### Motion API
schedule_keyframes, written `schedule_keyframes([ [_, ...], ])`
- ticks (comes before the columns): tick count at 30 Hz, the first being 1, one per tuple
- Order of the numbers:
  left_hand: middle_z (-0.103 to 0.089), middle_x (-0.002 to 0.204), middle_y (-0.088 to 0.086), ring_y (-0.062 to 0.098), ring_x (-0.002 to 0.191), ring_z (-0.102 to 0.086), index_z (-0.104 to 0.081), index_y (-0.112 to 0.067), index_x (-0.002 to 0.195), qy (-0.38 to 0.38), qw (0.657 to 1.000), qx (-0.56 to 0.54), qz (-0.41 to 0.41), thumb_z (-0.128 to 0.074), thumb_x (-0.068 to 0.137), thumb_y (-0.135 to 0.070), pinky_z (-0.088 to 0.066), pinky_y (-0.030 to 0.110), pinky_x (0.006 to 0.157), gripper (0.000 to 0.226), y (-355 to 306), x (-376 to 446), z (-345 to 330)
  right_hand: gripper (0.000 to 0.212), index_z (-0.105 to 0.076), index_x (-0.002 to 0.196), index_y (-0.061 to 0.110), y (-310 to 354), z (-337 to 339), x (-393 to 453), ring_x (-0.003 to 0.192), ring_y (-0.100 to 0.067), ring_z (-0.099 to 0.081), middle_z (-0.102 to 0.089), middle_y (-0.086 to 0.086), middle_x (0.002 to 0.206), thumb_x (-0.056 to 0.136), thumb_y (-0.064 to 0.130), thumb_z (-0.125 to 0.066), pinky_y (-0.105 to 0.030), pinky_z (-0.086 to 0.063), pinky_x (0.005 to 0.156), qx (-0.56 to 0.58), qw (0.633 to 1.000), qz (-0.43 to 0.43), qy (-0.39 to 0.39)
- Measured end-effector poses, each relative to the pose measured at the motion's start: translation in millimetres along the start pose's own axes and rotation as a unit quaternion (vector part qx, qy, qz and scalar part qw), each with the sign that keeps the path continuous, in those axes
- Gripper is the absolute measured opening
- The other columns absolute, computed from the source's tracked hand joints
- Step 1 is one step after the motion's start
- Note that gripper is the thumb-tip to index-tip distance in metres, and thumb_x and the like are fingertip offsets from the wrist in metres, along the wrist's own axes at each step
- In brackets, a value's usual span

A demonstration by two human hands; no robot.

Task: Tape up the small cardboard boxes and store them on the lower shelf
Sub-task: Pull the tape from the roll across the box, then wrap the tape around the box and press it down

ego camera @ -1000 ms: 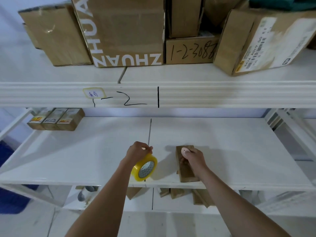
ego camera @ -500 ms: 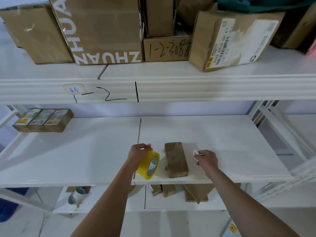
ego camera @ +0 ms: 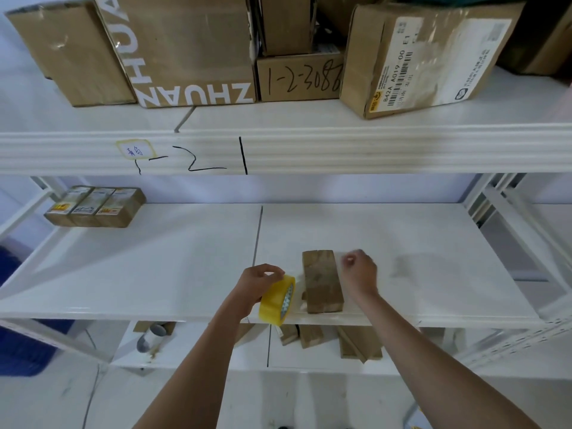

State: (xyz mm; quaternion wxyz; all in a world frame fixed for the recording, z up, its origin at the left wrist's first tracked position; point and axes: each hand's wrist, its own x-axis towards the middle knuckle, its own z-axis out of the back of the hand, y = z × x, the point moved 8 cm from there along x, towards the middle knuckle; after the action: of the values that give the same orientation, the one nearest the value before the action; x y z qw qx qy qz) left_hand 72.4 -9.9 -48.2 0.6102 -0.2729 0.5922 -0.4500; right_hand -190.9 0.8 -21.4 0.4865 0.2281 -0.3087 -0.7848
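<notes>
Right, the box (ego camera: 322, 281) lies flat near the front edge of the middle shelf (ego camera: 154, 274), long axis running front to back, between your two hands. Tape state on its top is hard to read from here; there's a glossy sheen on the shelf by its right side, which may be a clear strip, but I can't tell.

Your left hand (ego camera: 258, 284) grasps the yellow tape roll (ego camera: 278, 300), fingers curled over the top, roll on edge just left of the box and overhanging the shelf lip. Your right hand (ego camera: 360, 274) sits just right of the box with fingers curled in; looks like a pinch on something thin, possibly the tape end, but I can't confirm what it holds.

For this step, I'd say:
- If that's the free end, keep it taut and low so the strip doesn't fold onto itself.
- Run the strip along the flap seam, overlap both ends down the sides.
- Press from one end to the other to push out air.
- Pin the box while pulling; it's light and close to the edge, so it'll likely slide or tip off.

More small boxes (ego camera: 312, 335) wait on the lower shelf (ego camera: 201, 357) below. Three boxes (ego camera: 96, 207) sit at back left of the middle shelf, well apart.
</notes>
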Motion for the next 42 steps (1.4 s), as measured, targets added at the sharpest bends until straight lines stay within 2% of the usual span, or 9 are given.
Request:
schedule_keyframes([
  [4,-0.057,0.095,0.018,0.03,0.087,-0.063,-0.076,-0.016,0.102,0.045,0.999,0.0,-0.029,-0.077,0.085,-0.006,-0.055,0.038,0.079,0.019,2.9,-6.7,-0.4,0.034,-0.073,0.115,0.013,69.7,-50.0,-21.4,0.102,-0.012,-0.065,-0.072,0.001,0.11,0.09,0.037,-0.074,-0.019,-0.048,0.082,0.024,0.967,0.1,0.232],
  [6,-0.06,0.102,0.022,0.035,0.092,-0.066,-0.076,-0.016,0.102,0.055,0.998,-0.01,-0.038,-0.079,0.083,-0.007,-0.056,0.039,0.08,0.022,3.1,-9.7,2.6,0.036,-0.075,0.111,0.011,86.2,-64.1,-31.9,0.093,-0.009,-0.064,-0.073,-0.001,0.107,0.086,0.036,-0.08,-0.012,-0.045,0.07,-0.011,0.953,0.13,0.272],
  [10,-0.067,0.102,0.017,0.028,0.089,-0.071,-0.076,-0.019,0.105,0.07,0.997,-0.018,-0.04,-0.079,0.084,-0.007,-0.059,0.033,0.074,0.023,7.3,-14.4,9.7,0.016,-0.081,0.091,0.005,94.8,-71.2,-37.8,0.069,-0.006,-0.063,-0.076,-0.006,0.09,0.087,0.02,-0.08,-0.013,-0.048,0.059,0.01,0.962,0.119,0.245],
  [12,-0.073,0.097,0.012,0.026,0.089,-0.073,-0.073,-0.023,0.11,0.092,0.995,-0.033,-0.015,-0.079,0.084,-0.008,-0.059,0.035,0.077,0.03,14.3,-16.7,11.1,0.015,-0.081,0.087,0.005,99.8,-72.1,-40.8,0.068,-0.005,-0.065,-0.077,-0.005,0.086,0.086,0.02,-0.08,-0.01,-0.047,0.057,0.01,0.965,0.117,0.233],
  [16,-0.075,0.107,0.012,0.032,0.102,-0.072,-0.059,-0.03,0.126,0.168,0.985,-0.017,0.032,-0.081,0.081,-0.003,-0.061,0.04,0.084,0.057,32.2,-24.0,10.1,0.01,-0.081,0.085,0.004,112.8,-78.9,-51.2,0.083,-0.015,-0.072,-0.078,-0.008,0.088,0.087,0.013,-0.078,-0.027,-0.059,0.078,-0.041,0.961,0.139,0.237],
  [21,-0.066,0.121,0.025,0.042,0.113,-0.065,-0.05,-0.032,0.129,0.187,0.981,0.032,0.031,-0.084,0.079,-0.007,-0.055,0.051,0.099,0.066,43.0,-29.9,13.6,0.008,-0.082,0.081,0.004,119.0,-88.5,-59.3,0.081,-0.015,-0.073,-0.078,-0.007,0.085,0.084,0.011,-0.08,-0.034,-0.062,0.082,-0.086,0.953,0.146,0.253],
  [27,-0.06,0.126,0.016,0.032,0.113,-0.066,-0.05,-0.035,0.129,0.2,0.978,0.055,0.029,-0.085,0.075,-0.016,-0.058,0.044,0.094,0.067,64.4,-31.9,18.2,0.008,-0.082,0.083,0.005,114.7,-96.6,-77.0,0.084,-0.016,-0.073,-0.078,-0.007,0.085,0.084,0.012,-0.08,-0.022,-0.056,0.071,-0.1,0.948,0.135,0.269],
  [39,-0.064,0.125,0.017,0.034,0.107,-0.071,-0.051,-0.028,0.129,0.17,0.981,-0.016,0.096,-0.086,0.077,-0.012,-0.059,0.048,0.09,0.065,114.0,-26.6,22.2,0.009,-0.082,0.085,0.005,108.3,-107.9,-96.2,0.081,-0.012,-0.072,-0.078,-0.006,0.086,0.087,0.004,-0.074,-0.014,-0.052,0.069,-0.091,0.953,0.119,0.262],
  [42,-0.067,0.12,0.015,0.032,0.102,-0.073,-0.054,-0.027,0.126,0.159,0.981,-0.03,0.109,-0.088,0.075,-0.012,-0.061,0.045,0.085,0.062,120.5,-23.9,21.7,0.009,-0.082,0.081,0.007,106.1,-112.9,-95.8,0.078,-0.012,-0.071,-0.077,-0.005,0.082,0.086,0.004,-0.075,-0.018,-0.056,0.073,-0.095,0.954,0.119,0.257],
])
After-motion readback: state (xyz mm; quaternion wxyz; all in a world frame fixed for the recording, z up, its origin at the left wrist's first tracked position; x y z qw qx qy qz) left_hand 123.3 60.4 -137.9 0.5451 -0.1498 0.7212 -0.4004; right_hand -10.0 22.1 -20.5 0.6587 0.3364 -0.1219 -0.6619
